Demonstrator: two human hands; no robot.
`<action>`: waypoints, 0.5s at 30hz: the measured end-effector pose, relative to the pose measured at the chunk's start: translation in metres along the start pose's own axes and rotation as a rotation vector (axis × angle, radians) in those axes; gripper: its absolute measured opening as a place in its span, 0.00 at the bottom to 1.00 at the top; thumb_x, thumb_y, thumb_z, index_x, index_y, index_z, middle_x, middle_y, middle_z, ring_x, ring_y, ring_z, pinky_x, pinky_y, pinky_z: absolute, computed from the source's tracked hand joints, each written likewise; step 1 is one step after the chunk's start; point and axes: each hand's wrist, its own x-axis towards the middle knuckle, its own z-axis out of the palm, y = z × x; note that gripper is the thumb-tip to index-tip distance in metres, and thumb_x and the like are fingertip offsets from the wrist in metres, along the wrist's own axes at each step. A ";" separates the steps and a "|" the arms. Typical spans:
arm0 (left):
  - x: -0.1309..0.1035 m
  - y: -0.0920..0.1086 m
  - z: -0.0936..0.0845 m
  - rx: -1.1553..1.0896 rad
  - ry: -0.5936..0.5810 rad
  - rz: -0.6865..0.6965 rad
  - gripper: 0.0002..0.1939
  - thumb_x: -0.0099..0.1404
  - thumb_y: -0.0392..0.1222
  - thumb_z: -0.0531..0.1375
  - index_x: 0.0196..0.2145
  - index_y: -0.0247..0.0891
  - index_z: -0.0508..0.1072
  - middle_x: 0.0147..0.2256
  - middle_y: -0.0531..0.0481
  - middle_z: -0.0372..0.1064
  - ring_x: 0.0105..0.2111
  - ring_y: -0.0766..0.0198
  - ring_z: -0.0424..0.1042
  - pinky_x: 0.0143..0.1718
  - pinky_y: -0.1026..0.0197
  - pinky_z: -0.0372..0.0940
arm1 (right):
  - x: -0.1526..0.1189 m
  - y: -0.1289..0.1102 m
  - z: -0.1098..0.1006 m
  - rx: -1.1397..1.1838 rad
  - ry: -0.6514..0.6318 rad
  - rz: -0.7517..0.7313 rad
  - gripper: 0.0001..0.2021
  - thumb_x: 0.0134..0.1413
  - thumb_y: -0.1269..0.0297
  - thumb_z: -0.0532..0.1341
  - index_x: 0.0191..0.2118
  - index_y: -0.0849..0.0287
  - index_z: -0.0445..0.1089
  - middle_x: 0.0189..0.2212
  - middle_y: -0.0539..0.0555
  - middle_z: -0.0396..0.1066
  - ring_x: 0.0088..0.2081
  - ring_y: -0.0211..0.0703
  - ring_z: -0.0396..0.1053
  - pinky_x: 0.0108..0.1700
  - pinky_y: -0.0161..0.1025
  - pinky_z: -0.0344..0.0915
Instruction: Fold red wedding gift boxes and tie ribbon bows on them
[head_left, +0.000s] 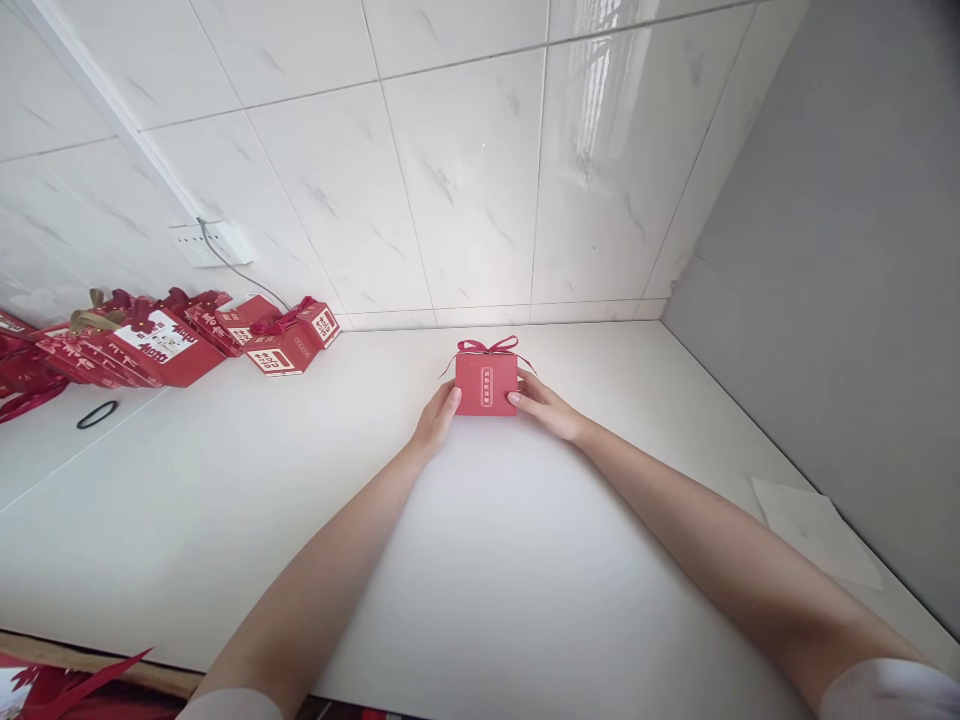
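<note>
A small red gift box [472, 375] with a gold-framed label on its front stands upright toward the back of the white table. A dark red ribbon bow [487, 345] is tied on top, its thin tails hanging out at both sides. My left hand [436, 415] grips the box's left side, thumb on the front edge. On the right side my right hand [547, 405] holds it too, thumb on the front face and fingers partly hidden behind. Both arms reach forward over the table.
At the back left several red boxes [300, 345] with ribbons stand in a row by the wall. A black ring-shaped band [97, 415] lies near them. A wall socket [211, 244] has a grey cable. White paper [814, 530] lies at right by the grey panel [825, 300]. Red items [82, 690] show below the front edge.
</note>
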 end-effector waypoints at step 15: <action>-0.008 0.002 0.023 -0.113 0.153 0.096 0.43 0.62 0.55 0.63 0.67 0.43 0.48 0.64 0.41 0.57 0.64 0.50 0.56 0.64 0.48 0.54 | -0.022 -0.015 0.065 -0.679 0.476 -0.134 0.50 0.52 0.43 0.64 0.71 0.58 0.37 0.63 0.68 0.53 0.64 0.63 0.52 0.62 0.65 0.54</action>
